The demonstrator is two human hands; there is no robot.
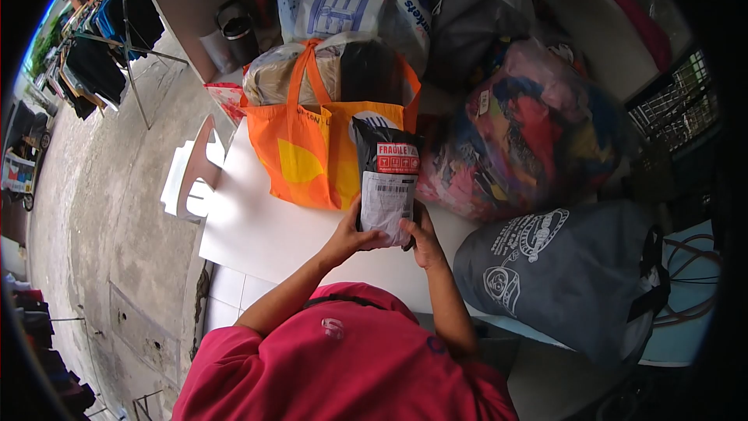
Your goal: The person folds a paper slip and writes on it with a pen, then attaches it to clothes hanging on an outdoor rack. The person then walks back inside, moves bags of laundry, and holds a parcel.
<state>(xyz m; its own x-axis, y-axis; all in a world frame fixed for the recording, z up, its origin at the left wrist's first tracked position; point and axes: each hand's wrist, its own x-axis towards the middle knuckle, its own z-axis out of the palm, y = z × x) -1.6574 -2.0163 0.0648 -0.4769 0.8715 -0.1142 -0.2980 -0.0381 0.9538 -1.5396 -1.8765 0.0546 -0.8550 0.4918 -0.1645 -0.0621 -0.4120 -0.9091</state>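
A small black parcel with a white shipping label and a red "FRAGILE" sticker is held upright above the white table. My left hand is closed on its lower left side, thumb across the bottom of the label. On the lower right side, my right hand grips it too, with the thumb on the front. Just behind the parcel stands an orange and yellow tote bag, partly covered by it. Plastic-wrapped bundles fill the tote's top.
Right of the parcel lies a clear plastic bag of colourful cloth. A dark grey drawstring bag rests nearer on the right. At the back are a blue and white bag and a black tumbler. A white plastic chair stands left.
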